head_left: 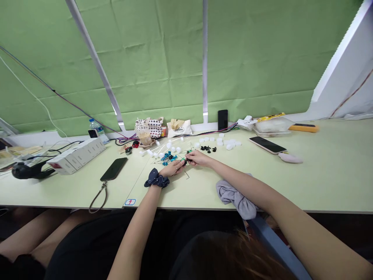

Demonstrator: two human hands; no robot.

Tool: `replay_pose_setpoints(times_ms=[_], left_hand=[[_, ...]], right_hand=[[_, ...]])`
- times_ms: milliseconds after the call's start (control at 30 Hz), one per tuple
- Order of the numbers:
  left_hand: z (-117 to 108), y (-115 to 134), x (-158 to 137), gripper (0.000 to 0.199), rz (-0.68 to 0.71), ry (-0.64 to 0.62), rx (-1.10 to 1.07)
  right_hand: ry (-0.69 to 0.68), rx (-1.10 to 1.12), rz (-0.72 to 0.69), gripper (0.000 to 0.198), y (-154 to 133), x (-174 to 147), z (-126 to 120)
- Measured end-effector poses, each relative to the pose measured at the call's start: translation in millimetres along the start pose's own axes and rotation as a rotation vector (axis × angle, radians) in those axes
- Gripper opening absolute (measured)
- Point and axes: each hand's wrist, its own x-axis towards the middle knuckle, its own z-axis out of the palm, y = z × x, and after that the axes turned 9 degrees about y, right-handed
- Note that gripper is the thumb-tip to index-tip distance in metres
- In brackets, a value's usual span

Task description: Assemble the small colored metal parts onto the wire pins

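My left hand point(174, 167), with a dark dotted scrunchie point(156, 178) on its wrist, and my right hand point(198, 158) meet over the table. Both sets of fingers are closed on a small black and green piece point(185, 160), largely covered by the fingertips. Just beyond my left hand lies a cluster of shiny blue parts point(168, 157) with thin stems. Several small black pieces point(208, 149) are scattered behind my right hand. A thin bent rod point(187, 176) rests on the table below the hands.
White caps point(229, 147) lie scattered behind the hands. A phone point(114, 168) with a strap and a white box point(76, 155) are at left, another phone point(267, 145) at right. Near my right forearm lies a grey cloth point(233, 196). Someone's legs point(43, 233) show at lower left.
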Motion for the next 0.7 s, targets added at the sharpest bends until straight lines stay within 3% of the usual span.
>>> replay_pose_setpoints(times_ms=[167, 333, 467, 567, 700], left_hand=[[0.0, 0.1, -0.1, 0.052, 0.024, -0.002, -0.009], [-1.4, -6.2, 3.0, 0.052, 0.008, -0.014, 0.006], [-1.5, -6.4, 2.9, 0.054, 0.007, -0.013, -0.003], [-0.7, -3.1, 1.7, 0.055, 0.005, -0.010, -0.034], [-0.2, -2.1, 2.1, 0.053, 0.013, -0.014, -0.041]], right_hand=[[-0.002, 0.039, -0.031, 0.029, -2.4, -1.9, -1.6], [-0.016, -0.061, 0.162, 0.036, -5.7, -4.4, -1.3], [-0.075, -0.063, 0.054, 0.024, -8.8, -7.3, -2.6], [-0.055, -0.098, 0.024, 0.032, -9.5, -8.4, -1.3], [0.055, -0.304, 0.030, 0.050, -5.2, -6.9, 1.3]])
